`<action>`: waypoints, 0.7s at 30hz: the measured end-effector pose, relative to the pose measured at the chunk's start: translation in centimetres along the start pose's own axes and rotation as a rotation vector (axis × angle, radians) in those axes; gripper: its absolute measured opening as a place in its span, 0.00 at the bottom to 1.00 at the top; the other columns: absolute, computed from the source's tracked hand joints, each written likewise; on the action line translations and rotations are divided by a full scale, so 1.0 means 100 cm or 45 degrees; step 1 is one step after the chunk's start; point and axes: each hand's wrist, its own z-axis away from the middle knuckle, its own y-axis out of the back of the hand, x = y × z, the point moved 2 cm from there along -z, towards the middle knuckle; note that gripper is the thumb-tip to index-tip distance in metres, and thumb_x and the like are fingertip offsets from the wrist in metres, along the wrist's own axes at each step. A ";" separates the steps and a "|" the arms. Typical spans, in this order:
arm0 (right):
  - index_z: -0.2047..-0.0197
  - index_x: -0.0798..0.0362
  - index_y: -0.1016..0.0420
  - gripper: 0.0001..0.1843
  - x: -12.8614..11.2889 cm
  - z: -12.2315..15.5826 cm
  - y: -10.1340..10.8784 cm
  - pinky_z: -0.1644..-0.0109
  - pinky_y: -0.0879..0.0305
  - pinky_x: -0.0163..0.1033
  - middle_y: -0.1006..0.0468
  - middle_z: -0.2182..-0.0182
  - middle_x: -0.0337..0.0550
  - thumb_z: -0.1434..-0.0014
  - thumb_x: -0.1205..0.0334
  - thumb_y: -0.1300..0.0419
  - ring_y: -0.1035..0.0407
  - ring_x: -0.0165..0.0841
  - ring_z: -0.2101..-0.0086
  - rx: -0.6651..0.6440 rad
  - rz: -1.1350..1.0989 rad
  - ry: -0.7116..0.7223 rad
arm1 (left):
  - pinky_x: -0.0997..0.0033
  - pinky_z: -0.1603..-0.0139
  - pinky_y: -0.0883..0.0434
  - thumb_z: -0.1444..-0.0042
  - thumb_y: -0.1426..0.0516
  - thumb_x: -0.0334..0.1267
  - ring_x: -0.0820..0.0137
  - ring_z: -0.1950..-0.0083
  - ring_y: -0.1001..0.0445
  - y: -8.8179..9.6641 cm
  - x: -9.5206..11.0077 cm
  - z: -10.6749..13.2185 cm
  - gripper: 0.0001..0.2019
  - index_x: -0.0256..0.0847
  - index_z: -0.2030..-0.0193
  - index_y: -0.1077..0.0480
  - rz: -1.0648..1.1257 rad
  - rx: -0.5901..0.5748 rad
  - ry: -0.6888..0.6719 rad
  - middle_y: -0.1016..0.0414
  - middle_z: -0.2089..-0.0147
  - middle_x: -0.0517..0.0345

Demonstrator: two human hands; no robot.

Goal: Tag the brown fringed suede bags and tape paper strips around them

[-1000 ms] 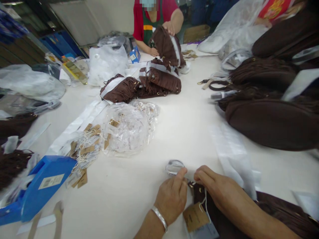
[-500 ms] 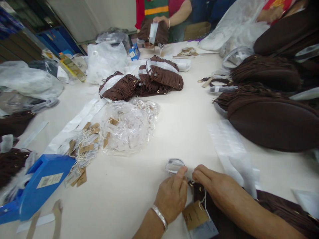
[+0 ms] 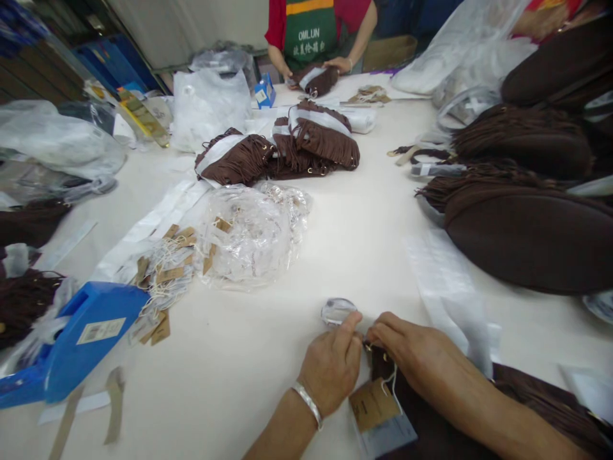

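My left hand [image 3: 330,367], with a silver bangle at the wrist, has its fingers closed at the near edge of a plastic-wrapped ring [image 3: 336,312]; the index finger lies against it. Beside it, my right hand [image 3: 416,354] pinches the top corner of a dark brown bag [image 3: 421,428], close to small gold eyelets. Its fingertips hide the exact grip. From that corner a brown paper tag [image 3: 375,406] hangs on white string, over a clear packet with a grey card [image 3: 390,437]. Much of the bag lies beneath my right forearm.
Fringed brown bags [image 3: 325,137] lie ahead, behind a clear plastic bag [image 3: 251,243]. Loose tags [image 3: 170,275] and a blue tape dispenser [image 3: 90,338] are at left. Larger brown bags [image 3: 531,236] stack at right. Across the table a co-worker in a green apron [image 3: 311,38] handles another brown bag.
My hands stay almost in place at the bag's corner. The co-worker has lowered their brown bag to the table, with both hands on it. My view has shifted slightly.
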 end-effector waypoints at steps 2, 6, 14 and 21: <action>0.57 0.49 0.29 0.16 0.001 0.000 -0.003 0.65 0.38 0.38 0.29 0.64 0.40 0.39 0.76 0.51 0.30 0.33 0.67 -0.022 -0.043 0.005 | 0.69 0.62 0.25 0.36 0.51 0.26 0.70 0.59 0.22 0.001 0.000 -0.001 0.09 0.37 0.58 0.30 0.007 0.003 0.011 0.27 0.40 0.48; 0.57 0.50 0.27 0.14 0.000 0.000 -0.003 0.60 0.34 0.39 0.27 0.63 0.42 0.36 0.72 0.51 0.30 0.34 0.64 -0.032 -0.090 -0.016 | 0.69 0.61 0.24 0.35 0.52 0.27 0.70 0.59 0.22 0.000 -0.001 -0.003 0.10 0.38 0.57 0.30 0.014 -0.048 0.040 0.27 0.39 0.49; 0.55 0.51 0.24 0.16 -0.005 0.000 -0.001 0.52 0.32 0.42 0.25 0.60 0.46 0.30 0.62 0.54 0.29 0.36 0.60 0.002 -0.130 -0.071 | 0.71 0.65 0.28 0.36 0.49 0.30 0.68 0.61 0.24 0.003 0.002 0.007 0.06 0.41 0.58 0.32 -0.037 -0.069 0.387 0.25 0.52 0.51; 0.54 0.52 0.25 0.16 -0.007 0.003 -0.002 0.50 0.33 0.43 0.25 0.59 0.47 0.30 0.63 0.54 0.30 0.36 0.58 0.041 -0.138 -0.059 | 0.67 0.64 0.29 0.37 0.45 0.39 0.66 0.61 0.25 0.024 0.040 0.025 0.10 0.43 0.50 0.31 0.333 -0.091 0.736 0.27 0.56 0.53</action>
